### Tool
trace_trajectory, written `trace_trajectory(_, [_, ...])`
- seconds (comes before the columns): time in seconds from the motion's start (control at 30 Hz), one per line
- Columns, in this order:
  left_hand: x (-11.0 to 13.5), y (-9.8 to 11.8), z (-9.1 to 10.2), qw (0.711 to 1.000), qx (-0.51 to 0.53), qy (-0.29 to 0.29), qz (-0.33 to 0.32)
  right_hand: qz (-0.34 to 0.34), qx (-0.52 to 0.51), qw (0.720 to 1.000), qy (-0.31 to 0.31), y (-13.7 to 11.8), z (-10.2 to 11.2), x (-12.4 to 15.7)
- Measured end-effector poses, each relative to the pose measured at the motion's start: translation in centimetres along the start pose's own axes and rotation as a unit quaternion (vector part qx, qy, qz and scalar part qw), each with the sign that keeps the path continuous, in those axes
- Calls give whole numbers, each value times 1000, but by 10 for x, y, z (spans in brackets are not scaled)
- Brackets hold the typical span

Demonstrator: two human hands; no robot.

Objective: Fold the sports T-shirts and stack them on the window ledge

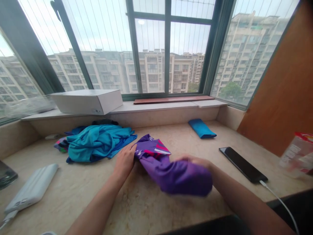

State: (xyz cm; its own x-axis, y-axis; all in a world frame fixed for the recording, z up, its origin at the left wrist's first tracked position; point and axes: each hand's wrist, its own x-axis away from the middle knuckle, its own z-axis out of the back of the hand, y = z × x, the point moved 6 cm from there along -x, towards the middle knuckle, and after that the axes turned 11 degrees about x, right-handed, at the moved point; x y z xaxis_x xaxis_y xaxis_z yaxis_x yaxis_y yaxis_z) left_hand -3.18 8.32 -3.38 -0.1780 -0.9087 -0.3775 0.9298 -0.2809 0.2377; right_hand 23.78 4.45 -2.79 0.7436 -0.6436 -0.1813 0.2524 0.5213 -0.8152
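Note:
A crumpled purple garment [166, 173] with pink and white stripes is in front of me, between my two hands. My left hand [126, 158] is closed on its left edge, near the patterned part. Behind the bunched, blurred right end of the garment is my right hand [193, 160], gripping the cloth; its fingers are mostly hidden. Left of my left hand lies a loose heap of turquoise clothing [97, 142], with dark blue and patterned cloth under it. A folded blue cloth bundle [201, 128] rests farther back on the right.
The stone counter [137, 209] runs under the window. On the left are a white power bank [33, 186] with a cable and a dark device [7, 174]. A white box [86, 100] stands on the sill. To the right lie a phone [242, 163] on a white cable and a clear, red-topped package [298, 153].

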Motion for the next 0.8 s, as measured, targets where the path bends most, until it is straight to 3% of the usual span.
trace_trajectory(0.07, [2, -10, 9, 999, -25, 15, 42, 2, -44, 990, -137, -7, -20, 0])
trace_trajectory(0.1, [4, -15, 13, 997, -41, 16, 60, -9, -55, 985, -161, -7, -25, -2])
trace_trajectory(0.13, [5, -18, 16, 996, -55, 12, 74, -28, -47, 989, -140, -3, -25, -6])
trace_trajectory(0.2, [8, -22, 20, 994, -69, -2, 86, -61, 34, 997, 9, 10, -11, -15])
trace_trajectory(0.27, [10, -22, 22, 995, -52, -18, 87, -64, 141, 979, 129, 19, 0, -18])
trace_trajectory(0.33, [9, -18, 19, 996, 5, -38, 76, -47, 211, 964, 154, 25, -2, -20])
trace_trajectory(0.4, [8, -12, 11, 992, 94, -59, 58, -36, 262, 956, 127, 30, -10, -21])
trace_trajectory(0.5, [7, 2, -5, 962, 253, -104, 1, -41, 325, 940, 92, 35, -19, -23])
trace_trajectory(0.6, [9, 15, -11, 929, 347, -120, -39, -50, 355, 929, 94, 38, -14, -25])
trace_trajectory(0.67, [10, 20, -7, 923, 371, -96, -40, -76, 358, 920, 143, 39, 0, -23])
trace_trajectory(0.8, [18, 43, -1, 920, 375, -83, -85, -143, 264, 897, 325, 38, 33, -11])
